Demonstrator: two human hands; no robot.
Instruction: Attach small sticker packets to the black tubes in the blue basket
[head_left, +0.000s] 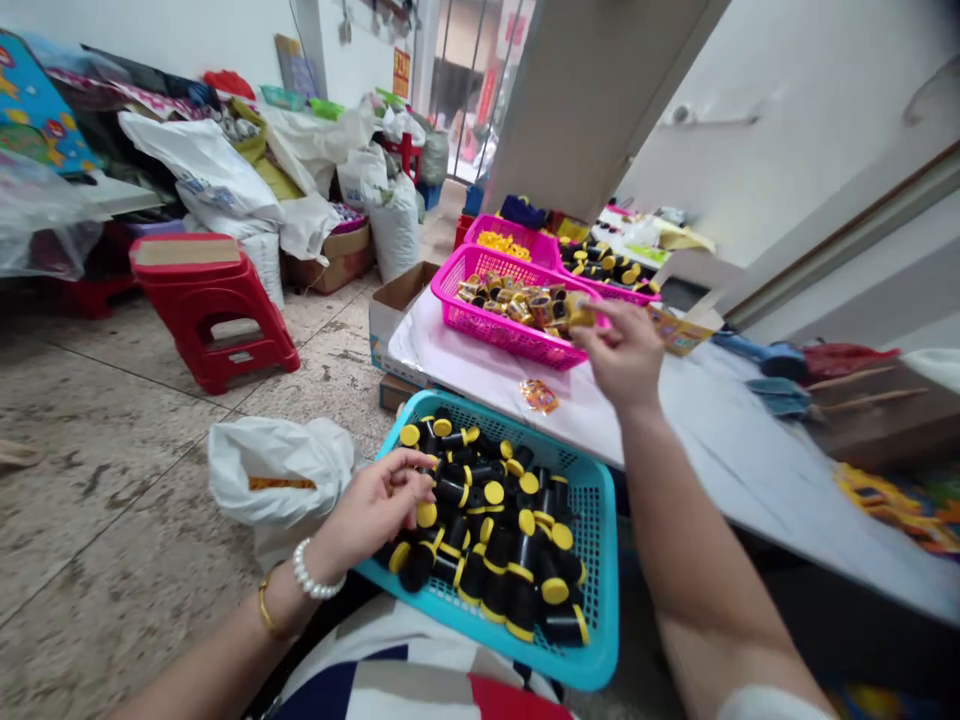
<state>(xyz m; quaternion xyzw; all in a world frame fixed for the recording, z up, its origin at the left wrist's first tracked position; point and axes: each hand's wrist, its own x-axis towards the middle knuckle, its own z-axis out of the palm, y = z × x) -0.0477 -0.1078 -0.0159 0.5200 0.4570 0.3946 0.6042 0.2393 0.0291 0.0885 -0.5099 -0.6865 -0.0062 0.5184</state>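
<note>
My right hand (621,350) reaches over the near right corner of a pink basket (495,328). Its fingers close on a small gold-wrapped canister (580,310), blurred. Several similar gold-wrapped canisters (517,300) lie inside that basket. Over the left side of a blue basket (609,600), my left hand (386,500) has its fingers loosely curled and apart, with nothing visible between them. Black canisters with yellow lids (487,545) fill the blue basket, which rests at my lap. A printed gold label (538,396) lies flat on the white table (465,360).
Behind stand another pink basket with yellow pieces (502,245) and one with black canisters (607,268). A white sack (277,470) is beside the blue basket. To the left are a red stool (214,310) and stuffed bags (394,220). Yellow pieces (892,510) lie at right.
</note>
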